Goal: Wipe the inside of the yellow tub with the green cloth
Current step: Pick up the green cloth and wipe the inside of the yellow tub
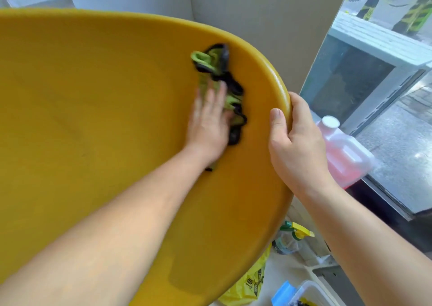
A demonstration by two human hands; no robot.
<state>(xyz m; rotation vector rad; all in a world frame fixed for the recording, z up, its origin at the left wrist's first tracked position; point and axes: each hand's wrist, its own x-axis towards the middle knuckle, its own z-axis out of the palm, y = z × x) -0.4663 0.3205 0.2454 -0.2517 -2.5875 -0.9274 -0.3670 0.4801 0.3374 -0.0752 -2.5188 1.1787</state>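
Mostly the frame is filled by the yellow tub (98,109), tipped up so its smooth inside faces the camera, its rounded rim curving from the upper left down the right of centre. Reaching in from the lower left, the left hand (208,128) lies flat against the inner wall, fingers (209,95) stretched out and close together, pressing the green cloth (210,60) onto the plastic; the hand is blurred. That cloth, green with a dark edging, is bunched up and spreads from above the fingertips down along the hand's right side, just inside the rim. Right of it, the right hand (295,142) is closed over the tub's rim, thumb on the inside and the fingers curled behind the edge, out of sight. Further right, a pink jug (346,156) with a white cap stands by a window, and a spray bottle (292,238) shows at lower right, below the tub.
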